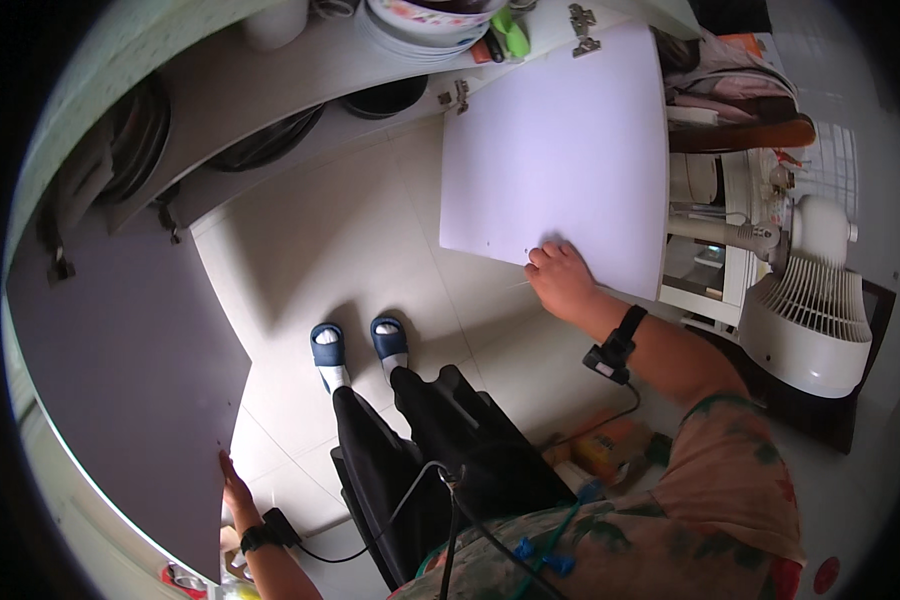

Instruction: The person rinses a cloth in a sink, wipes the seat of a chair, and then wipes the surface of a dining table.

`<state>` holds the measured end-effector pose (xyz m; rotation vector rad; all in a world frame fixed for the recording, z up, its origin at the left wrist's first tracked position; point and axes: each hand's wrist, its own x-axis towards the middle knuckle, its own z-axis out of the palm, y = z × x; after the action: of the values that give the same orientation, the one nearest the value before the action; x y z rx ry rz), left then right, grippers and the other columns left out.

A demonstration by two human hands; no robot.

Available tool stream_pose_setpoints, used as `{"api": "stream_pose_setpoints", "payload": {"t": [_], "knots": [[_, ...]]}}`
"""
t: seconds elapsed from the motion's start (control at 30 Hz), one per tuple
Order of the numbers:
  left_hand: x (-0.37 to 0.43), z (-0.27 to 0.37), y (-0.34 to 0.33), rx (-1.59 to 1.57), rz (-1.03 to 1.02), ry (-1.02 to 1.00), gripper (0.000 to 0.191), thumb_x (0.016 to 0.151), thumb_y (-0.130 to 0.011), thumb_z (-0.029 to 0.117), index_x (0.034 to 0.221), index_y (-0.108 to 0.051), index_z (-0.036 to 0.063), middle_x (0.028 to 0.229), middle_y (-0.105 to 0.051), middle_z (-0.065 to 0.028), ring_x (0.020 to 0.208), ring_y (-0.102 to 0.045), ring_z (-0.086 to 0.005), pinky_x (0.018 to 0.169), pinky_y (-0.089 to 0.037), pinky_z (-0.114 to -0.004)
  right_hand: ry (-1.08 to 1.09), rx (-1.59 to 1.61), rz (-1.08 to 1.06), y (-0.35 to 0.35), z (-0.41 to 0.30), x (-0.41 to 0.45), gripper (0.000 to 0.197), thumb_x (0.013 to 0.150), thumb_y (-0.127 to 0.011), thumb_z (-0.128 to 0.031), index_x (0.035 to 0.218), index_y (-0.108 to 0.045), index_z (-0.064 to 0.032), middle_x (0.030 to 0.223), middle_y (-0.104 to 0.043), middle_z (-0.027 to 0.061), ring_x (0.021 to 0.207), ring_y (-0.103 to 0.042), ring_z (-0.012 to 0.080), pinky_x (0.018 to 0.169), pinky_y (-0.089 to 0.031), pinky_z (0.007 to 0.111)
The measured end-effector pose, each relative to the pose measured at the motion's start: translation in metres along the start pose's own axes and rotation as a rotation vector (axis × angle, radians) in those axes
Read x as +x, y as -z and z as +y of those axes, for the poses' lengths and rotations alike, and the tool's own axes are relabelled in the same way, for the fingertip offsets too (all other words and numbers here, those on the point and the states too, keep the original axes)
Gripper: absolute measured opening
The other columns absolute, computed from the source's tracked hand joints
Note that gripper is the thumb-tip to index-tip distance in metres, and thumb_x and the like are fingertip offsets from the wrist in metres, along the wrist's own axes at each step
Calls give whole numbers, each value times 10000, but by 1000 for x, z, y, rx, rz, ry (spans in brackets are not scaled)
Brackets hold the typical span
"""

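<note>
Two cabinet doors stand swung out on metal hinges. My right hand (562, 276) is at the edge of the white right door (555, 157), its fingers curled over that edge. The left door (127, 360) looks grey in shadow, and my left hand (235, 486) rests against its outer edge, the thumb side showing and the other fingers hidden behind the panel. Inside the cabinet, a stack of plates (420, 46) with a flowered bowl (439, 13) stands on the shelf. Dark pans (384, 97) lie lower down, and more round cookware (139, 142) leans at the left.
A white electric fan (810, 322) stands at the right, beside a white shelf unit (731, 247) and a brown wooden edge (742, 136). My feet in blue slippers (328, 345) are on the tiled floor between the doors. Orange packages (607, 450) lie near my right side. Cables hang before me.
</note>
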<state>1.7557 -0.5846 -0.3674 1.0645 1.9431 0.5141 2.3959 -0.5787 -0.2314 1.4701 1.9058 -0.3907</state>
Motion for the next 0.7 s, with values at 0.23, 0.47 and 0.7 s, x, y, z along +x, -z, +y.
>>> {"api": "stream_pose_setpoints", "payload": {"t": [0.23,0.47,0.7], "knots": [[0,0,5,50,-80,108,423,893,-484,357,1110,-519,-5,1032,-565,-91,910,-534,-185,778,-431,-322,-688,1219,396,-40,7,20,80,741,-590,-92,782,-588,-24,709,-573,49,681,-540,149,590,-435,295],[-8,24,-2,75,-58,163,464,891,-482,366,1165,-491,-9,1081,-558,-119,966,-540,-215,806,-429,-343,-862,1626,672,-46,55,73,111,789,-606,-130,789,-606,-18,661,-576,25,595,-511,101,551,-418,253],[-8,21,-3,63,-60,150,446,891,-491,350,1161,-489,-6,1080,-554,-114,952,-545,-219,812,-430,-361,-932,1456,621,-71,83,102,117,778,-611,-167,819,-623,-58,733,-619,52,676,-567,153,642,-448,277]]}}
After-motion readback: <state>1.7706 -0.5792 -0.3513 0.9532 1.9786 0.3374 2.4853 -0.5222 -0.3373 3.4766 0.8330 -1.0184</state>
